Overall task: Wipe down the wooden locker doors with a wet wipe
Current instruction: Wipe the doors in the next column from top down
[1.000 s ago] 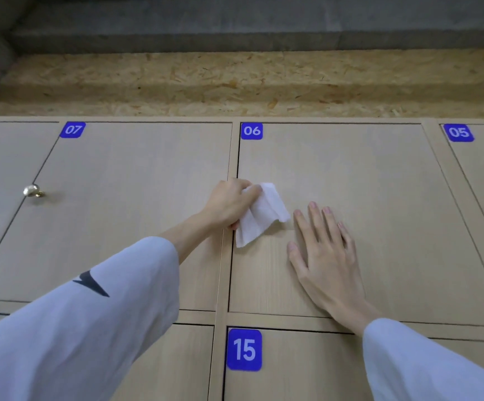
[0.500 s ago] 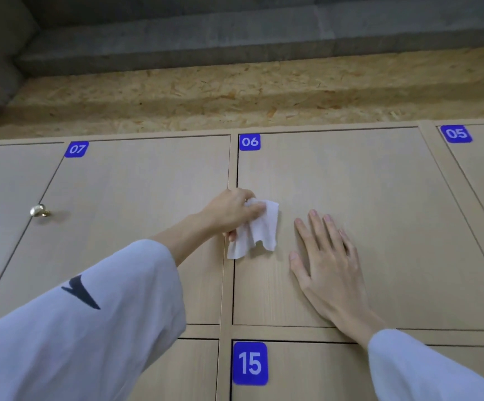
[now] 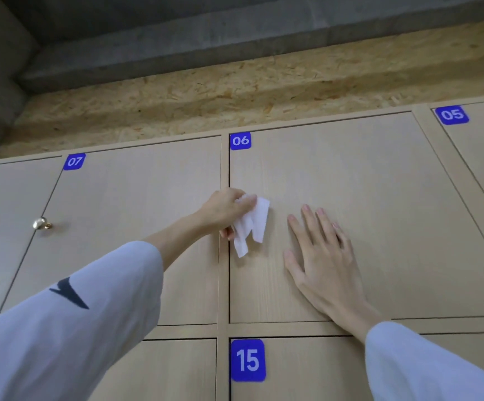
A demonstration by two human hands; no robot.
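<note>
Pale wood-grain locker door 06 [image 3: 365, 227], smooth and flat, is mid-wipe. The right hand [image 3: 326, 256] lies flat on the door, fingers straight and slightly apart. The left hand [image 3: 225, 211], at the door's left edge, pinches a crumpled white wet wipe [image 3: 251, 224] against the panel. The next stroke likely calls for steady pressure rightward across the door.
</note>
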